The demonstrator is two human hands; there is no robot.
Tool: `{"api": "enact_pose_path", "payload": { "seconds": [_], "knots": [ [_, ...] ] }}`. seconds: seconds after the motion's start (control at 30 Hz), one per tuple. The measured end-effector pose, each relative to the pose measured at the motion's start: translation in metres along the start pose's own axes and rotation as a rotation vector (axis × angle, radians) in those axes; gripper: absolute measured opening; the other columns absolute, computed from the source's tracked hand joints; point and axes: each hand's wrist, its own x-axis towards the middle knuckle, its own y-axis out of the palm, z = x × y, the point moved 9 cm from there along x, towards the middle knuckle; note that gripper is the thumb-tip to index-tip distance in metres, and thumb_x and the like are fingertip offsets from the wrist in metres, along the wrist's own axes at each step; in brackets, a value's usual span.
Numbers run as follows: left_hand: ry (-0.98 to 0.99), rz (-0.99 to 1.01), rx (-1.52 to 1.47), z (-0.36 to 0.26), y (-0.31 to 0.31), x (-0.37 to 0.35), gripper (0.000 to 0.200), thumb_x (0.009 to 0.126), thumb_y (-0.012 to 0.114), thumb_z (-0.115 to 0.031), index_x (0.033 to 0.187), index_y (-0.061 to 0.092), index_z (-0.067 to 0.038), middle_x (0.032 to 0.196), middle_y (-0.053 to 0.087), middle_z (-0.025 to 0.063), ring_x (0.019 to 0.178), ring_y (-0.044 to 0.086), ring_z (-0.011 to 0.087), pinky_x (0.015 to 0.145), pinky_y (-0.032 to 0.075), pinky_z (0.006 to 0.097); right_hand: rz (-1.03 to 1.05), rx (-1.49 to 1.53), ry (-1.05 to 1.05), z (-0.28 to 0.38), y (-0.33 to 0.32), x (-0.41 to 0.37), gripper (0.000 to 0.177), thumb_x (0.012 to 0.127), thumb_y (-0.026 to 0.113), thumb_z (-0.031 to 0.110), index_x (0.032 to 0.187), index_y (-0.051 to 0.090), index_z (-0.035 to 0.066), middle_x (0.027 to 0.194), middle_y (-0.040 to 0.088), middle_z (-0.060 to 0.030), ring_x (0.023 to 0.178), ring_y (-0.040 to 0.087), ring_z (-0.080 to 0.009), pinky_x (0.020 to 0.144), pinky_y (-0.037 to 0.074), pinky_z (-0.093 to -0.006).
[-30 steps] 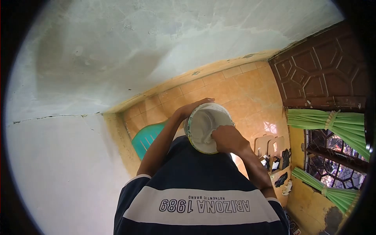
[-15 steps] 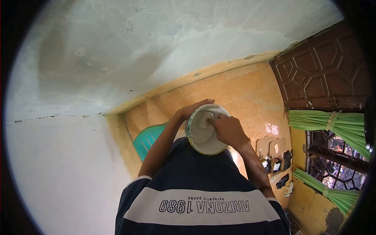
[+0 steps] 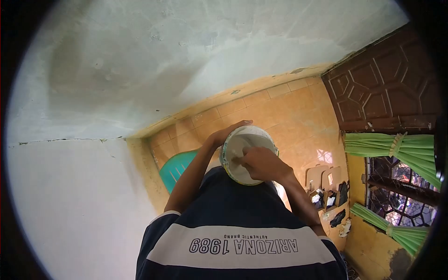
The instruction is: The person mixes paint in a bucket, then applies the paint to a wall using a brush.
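Note:
A white paint bucket [image 3: 242,175] with a smeared, stained rim sits against my body at waist height. Pale, whitish material coats its inside. Around the bucket's far left side wraps my left hand [image 3: 233,131], steadying it with the fingers along the outside near the rim. My right hand [image 3: 260,163] reaches over the bucket's opening, its fingers closed and pointing down into it. A small greyish end shows just below those fingers, but what they grip is too hidden to name.
A green plastic chair [image 3: 179,168] stands left of my arm. Ahead rises a patchy grey-white wall [image 3: 140,56]. To the right are a brown panelled door [image 3: 382,84], green curtains [image 3: 373,145] at a barred window, and wooden boards [image 3: 317,176] with dark items on the tiled floor [image 3: 298,116].
My right hand has moved left and down across the bucket's opening, from its right rim toward the middle. My left hand keeps its hold, and the bucket has barely shifted.

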Motion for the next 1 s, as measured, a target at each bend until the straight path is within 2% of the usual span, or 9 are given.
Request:
{"api": "enact_pose_path", "payload": {
  "seconds": [0.1, 0.17, 0.3, 0.37, 0.6, 0.7, 0.8, 0.87, 1.0],
  "knots": [
    [0.023, 0.010, -0.025, 0.012, -0.006, 0.012, 0.051, 0.106, 0.050, -0.029, 0.152, 0.042, -0.008, 0.146, 0.051, 0.0066, 0.134, 0.048, 0.0202, 0.115, 0.036, 0.0357, -0.167, -0.023, 0.033, -0.007, -0.010, 0.003, 0.036, 0.082, 0.057, 0.006, 0.112, 0.075, 0.016, 0.094, 0.066, -0.0174, 0.089, 0.068, -0.0368, 0.078, 0.053, -0.0476],
    [-0.248, 0.108, -0.247, 0.035, 0.001, 0.017, 0.051, 0.106, 0.050, -0.029, 0.152, 0.043, -0.009, 0.146, 0.052, 0.0068, 0.133, 0.048, 0.0196, 0.115, 0.036, 0.0356, -0.228, -0.063, 0.112, -0.021, -0.012, 0.001, 0.035, 0.082, 0.057, 0.007, 0.111, 0.075, 0.015, 0.097, 0.067, -0.0180, 0.088, 0.068, -0.0370, 0.076, 0.054, -0.0473],
    [-0.093, -0.016, -0.073, 0.001, 0.010, -0.005, 0.051, 0.105, 0.051, -0.030, 0.151, 0.044, -0.010, 0.146, 0.052, 0.0073, 0.134, 0.048, 0.0193, 0.115, 0.036, 0.0355, -0.302, -0.132, 0.249, -0.035, -0.014, -0.013, 0.032, 0.086, 0.057, 0.010, 0.112, 0.075, 0.016, 0.093, 0.068, -0.0160, 0.090, 0.069, -0.0336, 0.077, 0.055, -0.0458],
    [-0.121, -0.008, -0.159, 0.009, 0.008, -0.004, 0.051, 0.105, 0.052, -0.033, 0.151, 0.045, -0.011, 0.146, 0.052, 0.0075, 0.135, 0.047, 0.0193, 0.115, 0.036, 0.0356, -0.177, -0.085, 0.365, -0.045, -0.008, -0.020, 0.023, 0.078, 0.062, 0.007, 0.097, 0.075, 0.007, 0.088, 0.070, -0.0206, 0.088, 0.070, -0.0370, 0.075, 0.056, -0.0475],
    [-0.077, -0.033, -0.042, 0.016, 0.001, -0.004, 0.051, 0.106, 0.050, -0.033, 0.152, 0.043, -0.012, 0.149, 0.051, 0.0057, 0.135, 0.047, 0.0192, 0.117, 0.033, 0.0363, 0.101, -0.094, 0.240, -0.026, 0.017, -0.030, 0.013, 0.075, 0.063, 0.004, 0.085, 0.071, 0.001, 0.084, 0.070, -0.0223, 0.083, 0.070, -0.0382, 0.076, 0.056, -0.0467],
    [0.066, -0.003, 0.030, 0.022, -0.004, 0.005, 0.051, 0.106, 0.050, -0.030, 0.153, 0.041, -0.011, 0.153, 0.046, 0.0064, 0.140, 0.043, 0.0207, 0.119, 0.031, 0.0370, 0.155, -0.116, 0.149, -0.016, 0.029, -0.022, 0.029, 0.084, 0.057, 0.006, 0.106, 0.076, 0.010, 0.090, 0.070, -0.0199, 0.090, 0.069, -0.0364, 0.080, 0.055, -0.0460],
    [0.203, 0.035, 0.243, 0.002, 0.006, -0.003, 0.051, 0.105, 0.049, -0.027, 0.153, 0.040, -0.010, 0.157, 0.041, 0.0074, 0.144, 0.038, 0.0222, 0.120, 0.029, 0.0379, 0.029, -0.061, 0.029, 0.001, 0.017, -0.011, 0.030, 0.085, 0.055, 0.005, 0.107, 0.075, 0.012, 0.088, 0.068, -0.0188, 0.088, 0.068, -0.0369, 0.080, 0.054, -0.0462],
    [0.054, 0.032, 0.104, 0.002, 0.012, -0.006, 0.052, 0.104, 0.050, -0.025, 0.153, 0.040, -0.009, 0.161, 0.036, 0.0082, 0.147, 0.033, 0.0231, 0.121, 0.027, 0.0383, -0.149, -0.030, -0.082, 0.012, -0.001, -0.006, 0.032, 0.086, 0.054, 0.005, 0.108, 0.075, 0.015, 0.085, 0.066, -0.0181, 0.085, 0.068, -0.0372, 0.076, 0.054, -0.0472],
    [0.175, 0.040, 0.210, -0.004, 0.015, -0.006, 0.052, 0.105, 0.049, -0.029, 0.153, 0.041, -0.010, 0.155, 0.043, 0.0080, 0.142, 0.040, 0.0216, 0.119, 0.031, 0.0371, -0.199, -0.040, 0.024, -0.009, -0.007, 0.000, 0.026, 0.078, 0.059, 0.007, 0.098, 0.076, 0.009, 0.089, 0.069, -0.0193, 0.084, 0.069, -0.0374, 0.076, 0.056, -0.0471]
  ]
}}
